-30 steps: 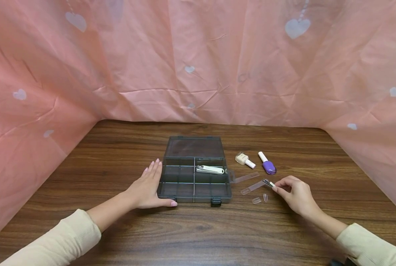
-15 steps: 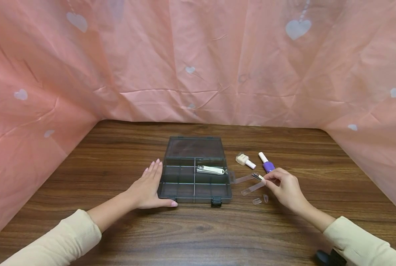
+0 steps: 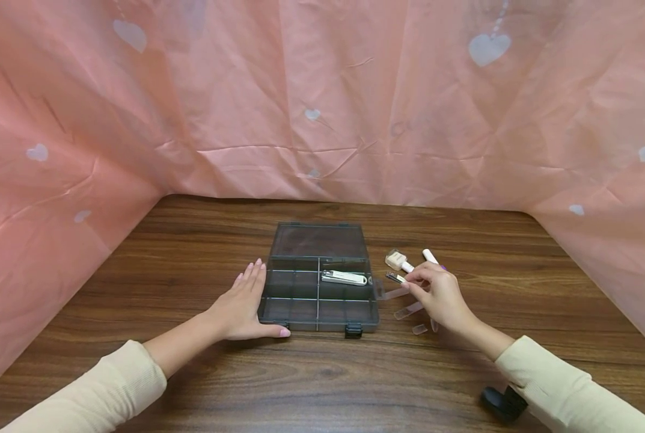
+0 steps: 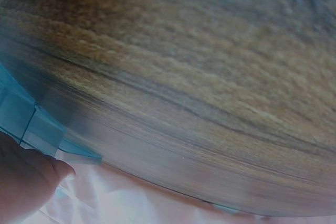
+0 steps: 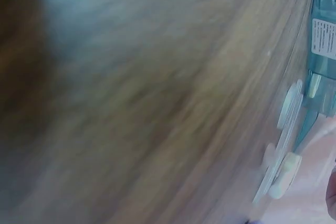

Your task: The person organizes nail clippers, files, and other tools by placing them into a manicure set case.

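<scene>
A grey see-through compartment box point(image 3: 318, 326) lies with its lid folded back. My left hand point(image 3: 238, 308) rests against its left side, fingers straight and thumb along the front edge; a fingertip point(image 4: 63, 170) shows beside the box in the left wrist view. A white nail clipper point(image 3: 345, 278) lies in the right half. Between thumb and fingers, my right hand point(image 3: 440, 296) pinches a smaller nail clipper point(image 3: 395, 277), its metal head pointing at the box. That hand partly covers a purple nail polish bottle, whose white cap point(image 3: 430, 257) shows, and the clear plastic strips point(image 3: 408, 311).
A cream nail polish bottle point(image 3: 395, 260) lies right of the box, just beyond the right hand. Clear nail tips point(image 3: 419, 329) lie below that hand. A black object point(image 3: 502, 404) sits by the right sleeve. Pink curtain point(image 3: 322, 156) borders the wooden table point(image 3: 208, 222).
My right hand has carried the small nail clipper leftward and away from me, closer to the box, now covering most of the purple bottle. The left hand stays in place.
</scene>
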`<state>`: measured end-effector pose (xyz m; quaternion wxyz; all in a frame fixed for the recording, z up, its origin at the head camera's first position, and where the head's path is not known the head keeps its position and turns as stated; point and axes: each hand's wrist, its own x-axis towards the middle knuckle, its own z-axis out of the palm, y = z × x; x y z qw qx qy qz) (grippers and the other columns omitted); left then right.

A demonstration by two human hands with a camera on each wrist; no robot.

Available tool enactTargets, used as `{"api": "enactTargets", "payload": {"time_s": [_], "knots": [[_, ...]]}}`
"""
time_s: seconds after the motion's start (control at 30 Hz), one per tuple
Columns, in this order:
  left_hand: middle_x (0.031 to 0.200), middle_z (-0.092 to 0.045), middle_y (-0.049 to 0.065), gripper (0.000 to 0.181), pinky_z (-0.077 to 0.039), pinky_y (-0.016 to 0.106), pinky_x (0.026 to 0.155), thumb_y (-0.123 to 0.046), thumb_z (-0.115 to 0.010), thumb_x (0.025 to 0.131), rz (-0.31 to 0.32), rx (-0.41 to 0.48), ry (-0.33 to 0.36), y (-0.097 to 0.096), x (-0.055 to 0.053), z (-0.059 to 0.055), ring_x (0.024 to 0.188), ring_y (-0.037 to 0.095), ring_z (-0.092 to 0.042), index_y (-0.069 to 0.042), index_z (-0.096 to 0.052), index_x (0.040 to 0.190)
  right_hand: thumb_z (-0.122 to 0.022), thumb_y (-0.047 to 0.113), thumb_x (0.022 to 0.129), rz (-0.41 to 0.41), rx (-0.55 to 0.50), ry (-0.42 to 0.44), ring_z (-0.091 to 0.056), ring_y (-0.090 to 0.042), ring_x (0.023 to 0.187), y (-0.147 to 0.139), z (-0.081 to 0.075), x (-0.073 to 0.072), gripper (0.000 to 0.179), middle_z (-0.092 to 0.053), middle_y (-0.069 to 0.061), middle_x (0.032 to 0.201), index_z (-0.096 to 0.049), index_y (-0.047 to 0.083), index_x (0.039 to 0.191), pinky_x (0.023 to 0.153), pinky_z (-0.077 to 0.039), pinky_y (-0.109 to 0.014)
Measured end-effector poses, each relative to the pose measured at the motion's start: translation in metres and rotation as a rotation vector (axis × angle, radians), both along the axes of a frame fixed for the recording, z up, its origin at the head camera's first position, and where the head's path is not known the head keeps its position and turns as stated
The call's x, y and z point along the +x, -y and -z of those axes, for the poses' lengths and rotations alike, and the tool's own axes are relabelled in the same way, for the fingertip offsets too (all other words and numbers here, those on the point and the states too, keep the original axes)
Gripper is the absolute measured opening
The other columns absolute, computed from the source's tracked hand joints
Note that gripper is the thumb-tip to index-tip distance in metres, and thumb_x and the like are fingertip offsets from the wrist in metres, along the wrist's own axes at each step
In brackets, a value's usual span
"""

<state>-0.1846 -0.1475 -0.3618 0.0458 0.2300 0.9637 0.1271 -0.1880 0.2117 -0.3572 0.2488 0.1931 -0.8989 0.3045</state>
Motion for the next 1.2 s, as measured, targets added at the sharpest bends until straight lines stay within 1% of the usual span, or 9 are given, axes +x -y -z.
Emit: {"api": "enactTargets", "payload": {"time_s": [0.1, 0.23, 0.33, 0.53, 0.67, 0.8, 1.0, 1.2], "knots": [[0.154, -0.003, 0.026, 0.125, -0.014, 0.051, 0.116, -0.072, -0.062, 0.068, -0.001, -0.001, 0.001, 0.0, 0.0, 0.0, 0.143, 0.039, -0.004, 0.008, -0.007, 0.146, -0.073, -0.004, 0.072, -0.018, -0.001, 0.022, -0.054, -0.007, 0.071, 0.008, -0.001, -0.004, 0.006, -0.064, -0.005, 0.077, -0.069, 0.001, 0.074, 0.057, -0.051, -0.02], [0.154, -0.003, 0.026, 0.125, -0.013, 0.051, 0.116, -0.073, -0.061, 0.068, -0.002, -0.006, 0.006, 0.0, -0.001, 0.001, 0.143, 0.038, -0.003, 0.008, -0.006, 0.146, -0.073, -0.003, 0.074, -0.045, -0.008, 0.043, -0.056, -0.014, 0.075, 0.019, -0.004, -0.011, 0.004, -0.064, -0.006, 0.078, -0.069, 0.0, 0.075, 0.059, -0.05, -0.019], [0.153, -0.003, 0.026, 0.125, -0.013, 0.051, 0.116, -0.073, -0.061, 0.068, -0.002, -0.01, 0.0, 0.0, -0.001, 0.001, 0.143, 0.038, -0.003, 0.008, -0.006, 0.146, -0.073, 0.0, 0.075, -0.073, -0.009, 0.04, -0.057, -0.019, 0.078, 0.028, -0.006, -0.016, 0.004, -0.065, -0.005, 0.079, -0.069, 0.0, 0.074, 0.06, -0.05, -0.021], [0.153, -0.004, 0.027, 0.125, -0.014, 0.05, 0.116, -0.072, -0.061, 0.068, 0.001, -0.006, -0.009, 0.0, -0.001, 0.001, 0.143, 0.039, -0.004, 0.009, -0.007, 0.145, -0.073, 0.002, 0.076, -0.146, 0.007, 0.061, -0.057, -0.016, 0.076, 0.043, -0.009, -0.025, 0.004, -0.063, -0.005, 0.078, -0.069, 0.0, 0.074, 0.061, -0.052, -0.026], [0.153, -0.004, 0.027, 0.125, -0.014, 0.05, 0.116, -0.073, -0.061, 0.067, 0.0, -0.006, -0.006, 0.0, -0.001, 0.001, 0.143, 0.039, -0.004, 0.008, -0.007, 0.146, -0.072, 0.001, 0.076, -0.209, 0.032, 0.091, -0.055, -0.013, 0.072, 0.051, -0.008, -0.033, 0.004, -0.064, -0.005, 0.077, -0.07, 0.002, 0.073, 0.061, -0.047, -0.022], [0.154, -0.003, 0.026, 0.125, -0.014, 0.05, 0.116, -0.074, -0.06, 0.068, 0.0, -0.012, -0.002, 0.0, -0.001, 0.001, 0.143, 0.038, -0.004, 0.008, -0.006, 0.146, -0.071, 0.002, 0.078, -0.272, 0.07, 0.15, -0.051, -0.01, 0.069, 0.058, -0.009, -0.04, 0.004, -0.063, -0.005, 0.076, -0.07, 0.001, 0.074, 0.06, -0.041, -0.019], [0.154, -0.003, 0.026, 0.125, -0.014, 0.051, 0.116, -0.074, -0.06, 0.068, -0.002, -0.009, 0.002, 0.0, -0.001, 0.002, 0.143, 0.039, -0.004, 0.008, -0.006, 0.146, -0.071, 0.007, 0.079, -0.344, 0.19, 0.222, -0.055, -0.009, 0.072, 0.066, -0.013, -0.047, 0.005, -0.064, -0.002, 0.077, -0.07, 0.004, 0.075, 0.063, -0.046, -0.021], [0.154, -0.003, 0.026, 0.125, -0.013, 0.051, 0.116, -0.073, -0.061, 0.068, -0.002, -0.003, 0.004, -0.001, -0.002, 0.002, 0.143, 0.038, -0.003, 0.008, -0.006, 0.146, -0.071, 0.007, 0.079, -0.374, 0.264, 0.267, -0.055, -0.006, 0.067, 0.069, -0.016, -0.052, 0.006, -0.064, -0.001, 0.075, -0.07, 0.006, 0.074, 0.059, -0.045, -0.018]]}}
